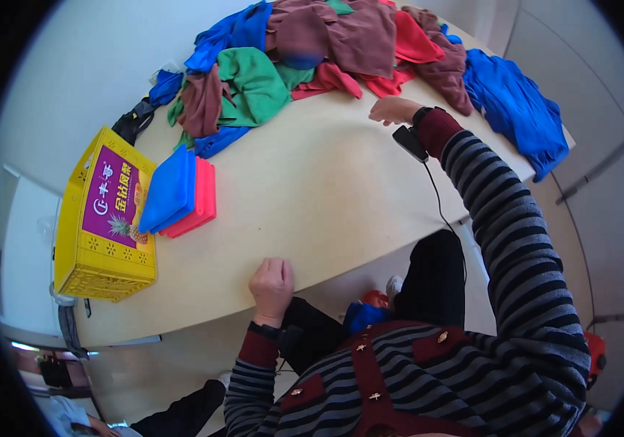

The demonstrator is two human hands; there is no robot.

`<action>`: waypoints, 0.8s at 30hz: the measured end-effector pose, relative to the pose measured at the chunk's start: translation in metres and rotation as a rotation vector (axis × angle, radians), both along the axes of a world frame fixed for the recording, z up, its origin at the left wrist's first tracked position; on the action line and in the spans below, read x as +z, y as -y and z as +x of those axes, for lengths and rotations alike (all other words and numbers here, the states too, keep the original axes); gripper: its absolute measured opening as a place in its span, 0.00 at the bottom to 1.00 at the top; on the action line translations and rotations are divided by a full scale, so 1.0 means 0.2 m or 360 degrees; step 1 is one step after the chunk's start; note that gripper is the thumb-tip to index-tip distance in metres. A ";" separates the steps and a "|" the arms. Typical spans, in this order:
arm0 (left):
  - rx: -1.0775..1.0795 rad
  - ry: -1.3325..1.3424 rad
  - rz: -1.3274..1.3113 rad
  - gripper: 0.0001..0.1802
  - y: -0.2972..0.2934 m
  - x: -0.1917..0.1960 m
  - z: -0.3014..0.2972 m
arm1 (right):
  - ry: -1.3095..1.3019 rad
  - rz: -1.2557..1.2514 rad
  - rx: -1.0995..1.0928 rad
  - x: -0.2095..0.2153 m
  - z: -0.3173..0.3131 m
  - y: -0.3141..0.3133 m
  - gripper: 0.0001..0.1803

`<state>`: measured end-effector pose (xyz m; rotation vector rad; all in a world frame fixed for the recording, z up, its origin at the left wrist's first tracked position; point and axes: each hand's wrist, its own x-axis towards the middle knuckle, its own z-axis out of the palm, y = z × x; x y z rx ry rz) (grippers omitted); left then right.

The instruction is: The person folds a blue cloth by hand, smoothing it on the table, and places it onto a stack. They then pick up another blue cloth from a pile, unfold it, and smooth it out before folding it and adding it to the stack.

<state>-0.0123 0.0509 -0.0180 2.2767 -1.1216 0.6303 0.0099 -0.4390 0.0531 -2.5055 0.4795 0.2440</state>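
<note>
My left hand rests in a fist at the near edge of the table, and no object shows in it. My right hand is stretched out over the far part of the table, its fingers loosely bent and a little apart, holding nothing that I can see. Just beyond it lies a heap of crumpled cloths: a red cloth, a brown cloth, a green cloth and a blue cloth at the right. On the left, folded blue cloths lie against folded red cloths.
A yellow plastic crate with a purple printed panel stands at the table's left end. A black device hangs at my right wrist, its cable running down past the table edge. Another person's leg shows at the lower left.
</note>
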 end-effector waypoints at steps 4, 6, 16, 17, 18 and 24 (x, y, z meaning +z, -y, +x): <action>-0.0057 0.0033 0.0117 0.09 -0.04 0.00 0.00 | 0.0311 0.0437 -0.0068 0.02 0.38 -0.12 0.21; -0.0084 0.0062 0.0151 0.09 -0.04 0.02 -0.01 | 0.0448 0.0599 -0.0038 0.02 0.60 -0.21 0.20; -0.0013 -0.0039 0.0177 0.10 -0.03 0.02 0.05 | 0.0806 0.0680 0.0463 -0.10 1.39 -0.86 0.32; -0.0008 -0.0036 0.0201 0.10 -0.04 0.01 0.05 | 0.0759 0.0810 0.0562 -0.10 1.42 -0.93 0.34; -0.0010 -0.0028 0.0223 0.11 -0.04 0.02 0.06 | 0.0715 0.0934 0.0656 -0.12 1.44 -0.99 0.36; 0.0007 -0.0032 0.0238 0.12 -0.05 0.02 0.06 | 0.0442 0.1438 0.0296 -0.16 1.54 -1.23 0.40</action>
